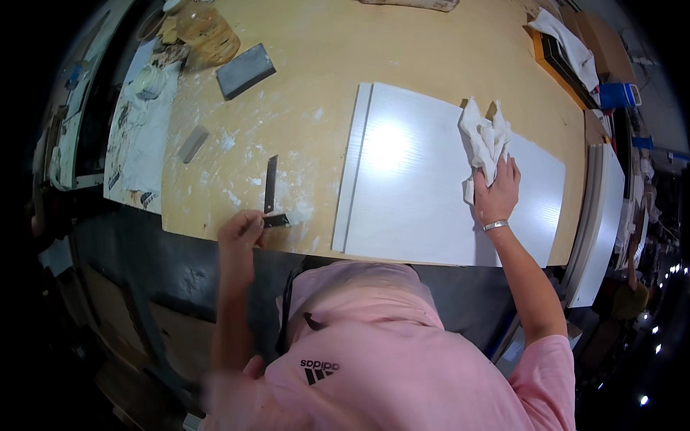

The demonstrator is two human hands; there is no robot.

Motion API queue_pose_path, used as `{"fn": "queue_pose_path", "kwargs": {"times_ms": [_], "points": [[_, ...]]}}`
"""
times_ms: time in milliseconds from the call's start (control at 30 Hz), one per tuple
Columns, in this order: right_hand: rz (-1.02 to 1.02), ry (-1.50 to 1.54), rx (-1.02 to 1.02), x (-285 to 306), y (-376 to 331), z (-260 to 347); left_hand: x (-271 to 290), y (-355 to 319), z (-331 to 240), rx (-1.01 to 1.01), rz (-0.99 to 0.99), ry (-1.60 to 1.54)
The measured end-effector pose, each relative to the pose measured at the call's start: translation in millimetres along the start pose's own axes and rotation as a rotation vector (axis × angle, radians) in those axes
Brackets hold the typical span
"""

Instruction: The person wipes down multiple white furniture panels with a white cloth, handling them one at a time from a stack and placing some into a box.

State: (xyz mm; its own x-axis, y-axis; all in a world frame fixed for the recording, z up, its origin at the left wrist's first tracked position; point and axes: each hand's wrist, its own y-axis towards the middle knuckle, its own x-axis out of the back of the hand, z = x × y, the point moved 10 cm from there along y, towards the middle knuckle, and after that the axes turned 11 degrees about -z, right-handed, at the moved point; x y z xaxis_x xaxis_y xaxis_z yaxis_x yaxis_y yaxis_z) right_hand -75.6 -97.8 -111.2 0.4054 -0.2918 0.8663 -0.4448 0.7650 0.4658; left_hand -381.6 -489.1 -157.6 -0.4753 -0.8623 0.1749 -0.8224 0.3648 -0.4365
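A white panel (424, 172) with a glossy, finely lined face lies on the table's near edge, with a strip of a second panel or edge (353, 172) showing along its left side. On its right part my right hand (498, 192) is closed on a crumpled white cloth (487, 136), pressing it to the surface. Left of the panel, my left hand (243, 228) pinches the end of a short dark blade (277, 220) just over the table edge. Whitish paste shows beside this blade. A longer dark blade (271, 185) lies just beyond it on the table.
The tan tabletop (309, 86) is smeared white on its left. A grey block (246, 71), a smaller grey block (193, 144) and a plastic jar (206, 34) stand there. At right are a blue container (619, 95), an orange-edged box (557, 61) and leaning white panels (598, 223).
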Motion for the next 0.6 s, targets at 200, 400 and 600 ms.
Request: {"fn": "queue_pose_path", "kwargs": {"times_ms": [200, 400, 600], "points": [[0.067, 0.075, 0.073, -14, 18, 8, 8, -61, 58, 0.195, -0.111, -0.280], [0.340, 0.336, 0.231, -61, 79, 104, 9, -86, 79, 0.213, -0.221, -0.462], [0.401, 0.382, 0.261, -75, 70, 113, 9, -120, 109, 0.245, -0.316, -0.591]]}}
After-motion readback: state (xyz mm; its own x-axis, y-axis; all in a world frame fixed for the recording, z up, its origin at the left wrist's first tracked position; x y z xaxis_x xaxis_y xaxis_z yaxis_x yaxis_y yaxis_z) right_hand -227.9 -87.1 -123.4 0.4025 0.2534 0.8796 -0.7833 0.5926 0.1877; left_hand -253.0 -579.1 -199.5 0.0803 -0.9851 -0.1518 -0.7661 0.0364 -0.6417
